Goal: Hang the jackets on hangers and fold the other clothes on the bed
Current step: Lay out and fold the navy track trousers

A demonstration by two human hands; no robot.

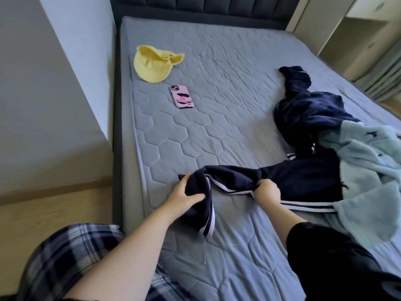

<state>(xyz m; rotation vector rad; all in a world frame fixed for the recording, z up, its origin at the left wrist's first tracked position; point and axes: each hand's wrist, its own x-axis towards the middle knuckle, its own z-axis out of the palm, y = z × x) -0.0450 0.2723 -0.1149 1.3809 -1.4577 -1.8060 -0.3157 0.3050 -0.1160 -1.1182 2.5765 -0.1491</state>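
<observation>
The navy white-striped track garment (303,177) lay lengthwise along the near edge of the grey quilted bed (217,105) — left hand (188,192) clutching its free end, right hand (267,192) gripping it further right.

Grey wall (43,83), wooden floor (43,213), dark headboard (195,5).
</observation>
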